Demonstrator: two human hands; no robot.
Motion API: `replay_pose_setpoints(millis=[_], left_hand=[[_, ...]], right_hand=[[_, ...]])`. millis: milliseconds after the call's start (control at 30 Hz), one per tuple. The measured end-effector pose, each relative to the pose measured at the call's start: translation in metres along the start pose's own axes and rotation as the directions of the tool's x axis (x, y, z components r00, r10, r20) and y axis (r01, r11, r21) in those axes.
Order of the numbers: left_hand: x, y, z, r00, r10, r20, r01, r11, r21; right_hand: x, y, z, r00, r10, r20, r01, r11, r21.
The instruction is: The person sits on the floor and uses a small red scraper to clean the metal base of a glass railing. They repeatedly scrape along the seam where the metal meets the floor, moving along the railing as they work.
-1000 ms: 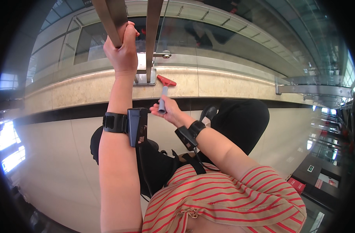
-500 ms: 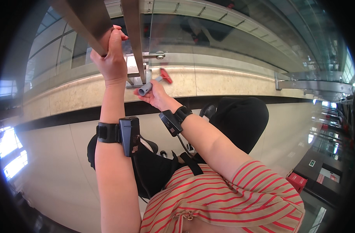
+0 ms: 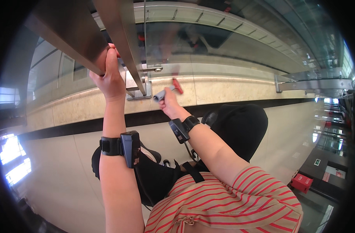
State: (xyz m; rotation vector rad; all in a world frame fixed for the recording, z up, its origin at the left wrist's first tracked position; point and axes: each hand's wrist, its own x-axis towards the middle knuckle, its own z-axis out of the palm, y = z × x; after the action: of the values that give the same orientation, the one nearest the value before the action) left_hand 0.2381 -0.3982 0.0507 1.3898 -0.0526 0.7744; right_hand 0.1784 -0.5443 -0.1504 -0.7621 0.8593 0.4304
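The left hand (image 3: 110, 81) is wrapped around the edge of a broad brown-grey metal bar (image 3: 68, 35), most of its fingers hidden behind it, with only reddish tips showing past the edge. A second flat metal bar (image 3: 121, 39) slants down just right of that hand, covering part of the square metal base plate (image 3: 140, 94); both bars are cut off at the top. Well apart from the left hand, the right hand (image 3: 169, 104) is closed around the grey tubular handle (image 3: 160, 96) of a T-shaped tool with a red head (image 3: 177, 86), just right of the base plate. The head is blurred; whether it touches the clear glass panel (image 3: 239, 54) or the beige stone ledge (image 3: 80, 104) cannot be told. A round metal fitting (image 3: 158, 70) sits above the handle. The knee in black trousers (image 3: 239, 128) blocks some of the pale floor (image 3: 68, 155), and dark rims swallow the corners.
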Motion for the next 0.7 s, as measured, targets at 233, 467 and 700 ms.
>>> replay_pose_setpoints(millis=[233,467,700], left_hand=[[-0.002,0.002,0.000,1.000,0.010,0.005,-0.010,0.999,-0.049],[-0.004,0.003,-0.001,0.999,0.034,0.003,-0.034,0.999,0.022],[-0.001,0.002,0.003,0.999,0.034,-0.026,-0.034,0.999,0.006]], right_hand=[[-0.006,-0.026,-0.018,0.981,-0.058,-0.183,0.072,0.995,0.073],[-0.006,-0.022,-0.032,0.996,0.041,-0.074,-0.047,0.996,-0.077],[-0.032,-0.015,-0.047,0.984,0.179,0.005,-0.175,0.967,-0.183]])
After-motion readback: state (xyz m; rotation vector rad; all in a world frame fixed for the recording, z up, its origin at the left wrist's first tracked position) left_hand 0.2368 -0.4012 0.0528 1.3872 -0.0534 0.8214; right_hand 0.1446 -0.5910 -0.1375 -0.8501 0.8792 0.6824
